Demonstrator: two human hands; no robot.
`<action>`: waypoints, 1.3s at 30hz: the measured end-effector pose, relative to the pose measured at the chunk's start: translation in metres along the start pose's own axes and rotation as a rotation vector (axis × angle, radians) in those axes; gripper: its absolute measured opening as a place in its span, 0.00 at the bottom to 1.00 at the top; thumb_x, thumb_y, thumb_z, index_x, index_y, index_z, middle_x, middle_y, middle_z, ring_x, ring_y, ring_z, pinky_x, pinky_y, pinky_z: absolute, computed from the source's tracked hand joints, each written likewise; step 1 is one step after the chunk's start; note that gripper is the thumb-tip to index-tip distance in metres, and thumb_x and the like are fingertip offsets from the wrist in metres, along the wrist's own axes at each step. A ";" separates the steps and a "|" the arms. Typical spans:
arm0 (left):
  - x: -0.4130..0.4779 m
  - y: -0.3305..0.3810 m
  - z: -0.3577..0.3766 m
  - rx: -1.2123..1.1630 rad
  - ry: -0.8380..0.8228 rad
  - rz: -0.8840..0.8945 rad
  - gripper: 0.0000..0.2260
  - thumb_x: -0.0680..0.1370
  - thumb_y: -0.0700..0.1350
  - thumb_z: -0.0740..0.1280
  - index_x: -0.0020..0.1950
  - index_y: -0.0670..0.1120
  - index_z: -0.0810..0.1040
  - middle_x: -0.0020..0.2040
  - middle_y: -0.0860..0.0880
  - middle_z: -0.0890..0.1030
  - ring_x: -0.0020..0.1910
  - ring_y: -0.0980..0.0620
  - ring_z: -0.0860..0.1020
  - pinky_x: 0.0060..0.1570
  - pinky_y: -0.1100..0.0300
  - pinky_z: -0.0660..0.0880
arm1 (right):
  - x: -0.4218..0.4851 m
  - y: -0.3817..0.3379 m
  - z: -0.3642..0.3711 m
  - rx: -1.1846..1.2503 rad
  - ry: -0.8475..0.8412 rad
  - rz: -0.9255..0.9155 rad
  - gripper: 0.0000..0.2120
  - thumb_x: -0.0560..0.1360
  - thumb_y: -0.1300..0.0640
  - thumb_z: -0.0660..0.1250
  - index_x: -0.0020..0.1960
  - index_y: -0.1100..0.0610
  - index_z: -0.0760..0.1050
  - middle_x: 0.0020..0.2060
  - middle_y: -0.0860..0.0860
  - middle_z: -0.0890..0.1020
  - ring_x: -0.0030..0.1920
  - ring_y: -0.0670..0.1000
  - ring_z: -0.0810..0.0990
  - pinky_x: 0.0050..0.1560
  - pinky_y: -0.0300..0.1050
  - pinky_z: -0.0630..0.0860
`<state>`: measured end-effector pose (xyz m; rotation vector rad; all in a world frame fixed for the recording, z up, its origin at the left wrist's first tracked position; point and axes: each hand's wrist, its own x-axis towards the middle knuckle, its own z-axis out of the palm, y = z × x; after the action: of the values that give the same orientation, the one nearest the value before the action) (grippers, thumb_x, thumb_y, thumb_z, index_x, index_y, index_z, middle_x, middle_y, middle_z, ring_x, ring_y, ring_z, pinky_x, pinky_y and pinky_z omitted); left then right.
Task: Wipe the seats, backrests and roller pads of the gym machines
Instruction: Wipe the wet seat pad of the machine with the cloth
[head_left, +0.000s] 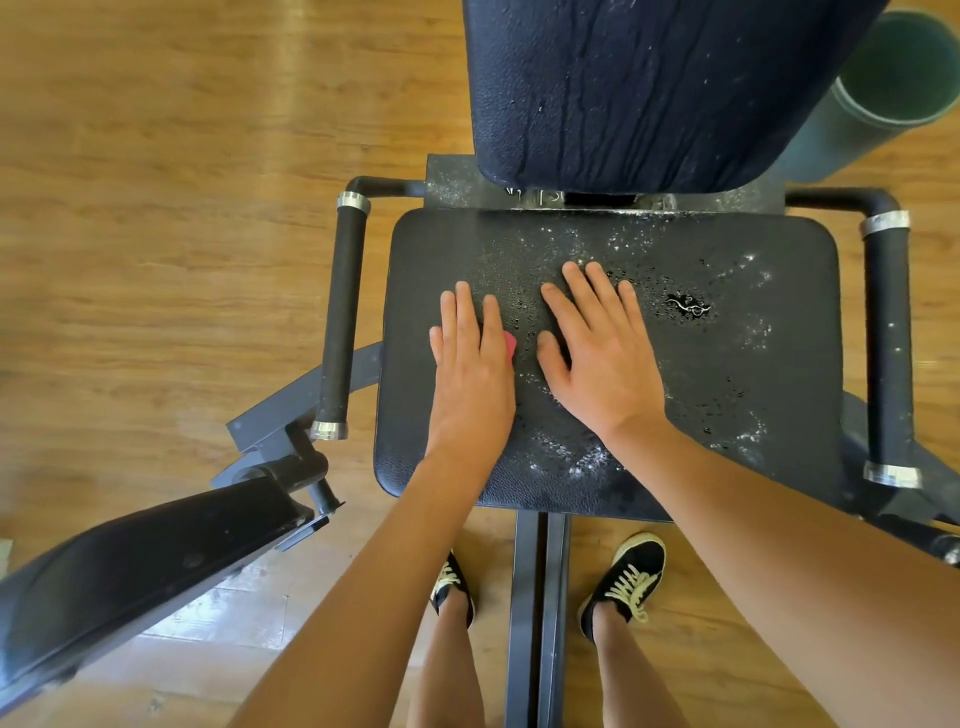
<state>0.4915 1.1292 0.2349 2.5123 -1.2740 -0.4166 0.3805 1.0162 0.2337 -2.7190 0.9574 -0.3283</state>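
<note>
Wiping down the seat (727, 374) right now, sitting dead centre below the backrest (649, 88) and beaded all over with droplets and white flecks. Pressing a pink cloth (510, 344) flat under the left hand (470, 364), fingers straight and barely spread, showing just a corner of it. Resting the right hand (597, 353) flat just beside, fingers lightly spread, pinching nothing. Probably worth keeping the pressure even and sweeping in overlapping passes toward the wetter right half, chasing that little puddle (688, 306) first. Also not skipping the edges near the side grips (343, 312).
</note>
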 end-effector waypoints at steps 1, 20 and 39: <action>0.001 -0.001 0.000 0.005 -0.005 0.010 0.22 0.88 0.43 0.55 0.81 0.37 0.59 0.82 0.34 0.52 0.82 0.36 0.48 0.78 0.37 0.54 | 0.000 0.000 0.000 0.004 -0.001 -0.002 0.22 0.83 0.51 0.58 0.74 0.59 0.72 0.77 0.59 0.69 0.79 0.60 0.61 0.79 0.63 0.57; 0.014 0.004 -0.008 0.033 -0.031 0.026 0.22 0.88 0.44 0.53 0.81 0.37 0.58 0.83 0.35 0.50 0.82 0.35 0.47 0.78 0.38 0.53 | -0.029 0.062 -0.031 -0.124 -0.119 0.119 0.27 0.83 0.45 0.52 0.79 0.56 0.63 0.81 0.55 0.61 0.81 0.58 0.55 0.79 0.66 0.52; -0.023 0.000 -0.013 0.017 -0.107 0.008 0.26 0.86 0.40 0.57 0.82 0.37 0.54 0.84 0.38 0.49 0.83 0.39 0.47 0.79 0.40 0.53 | -0.027 0.062 -0.029 -0.152 -0.131 0.118 0.28 0.84 0.45 0.51 0.80 0.55 0.62 0.81 0.54 0.61 0.82 0.57 0.54 0.80 0.65 0.51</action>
<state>0.4830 1.1494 0.2496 2.5290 -1.3313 -0.5476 0.3155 0.9824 0.2391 -2.7612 1.1408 -0.0562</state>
